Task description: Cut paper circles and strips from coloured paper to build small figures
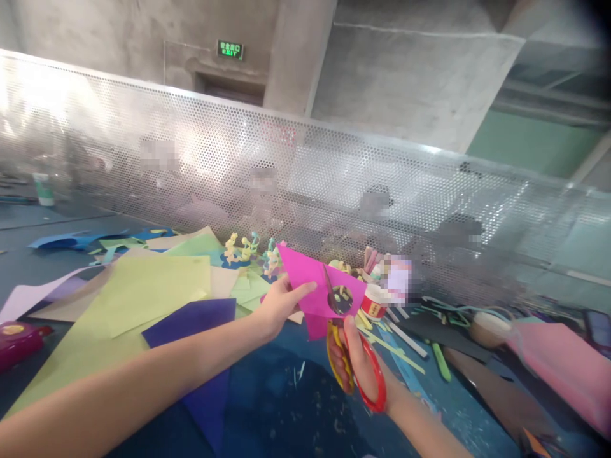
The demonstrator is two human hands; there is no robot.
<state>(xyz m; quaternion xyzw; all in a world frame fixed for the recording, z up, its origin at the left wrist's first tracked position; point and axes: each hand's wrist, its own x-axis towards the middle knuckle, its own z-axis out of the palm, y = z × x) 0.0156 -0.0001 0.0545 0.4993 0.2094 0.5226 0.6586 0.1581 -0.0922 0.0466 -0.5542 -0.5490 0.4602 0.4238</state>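
Left hand [279, 306] pinches the left edge of a bright magenta paper sheet [310, 286], thumb on top, fingers closed under it; sheet held up off the blue table [267, 394], tilted toward the camera. A round hole is cut in its right half. Right hand [360, 366], fingers closed through the loops of red-and-yellow-handled scissors [351, 356], sits just below and right of the sheet. Blades point up and slightly left, tips inside the hole. Blade opening: cannot tell.

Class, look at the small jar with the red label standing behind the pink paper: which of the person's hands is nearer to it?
Right. The right hand, holding the scissors, sits just below the jar; the left hand grips the pink paper's far edge, left of it.
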